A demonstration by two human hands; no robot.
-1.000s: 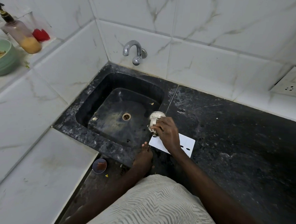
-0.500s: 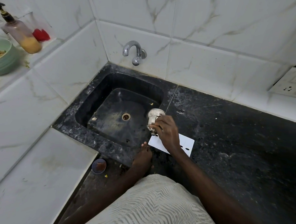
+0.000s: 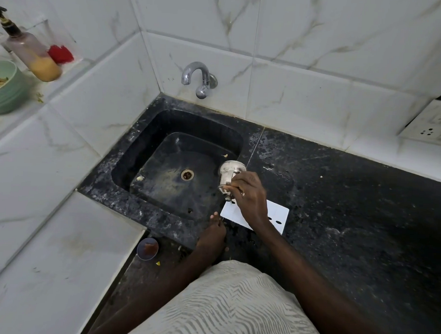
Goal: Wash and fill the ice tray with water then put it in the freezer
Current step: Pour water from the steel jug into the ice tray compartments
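Your right hand clasps a steel cup tilted over the sink — filling step, seemingly. Left hand rests relaxed beside the white ice tray on the counter — next, pour steadily.

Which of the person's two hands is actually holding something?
The right hand: its fingers grip a small metal cup tipped over the sink. The left hand holds nothing and rests at the sink's front edge.

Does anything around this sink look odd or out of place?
Yes. A white plate with small holes, like a switch cover, lies loose on the black counter, beside the sink. The right hand holds a small metal fitting tilted over the sink's edge. Bits of debris lie in the basin.
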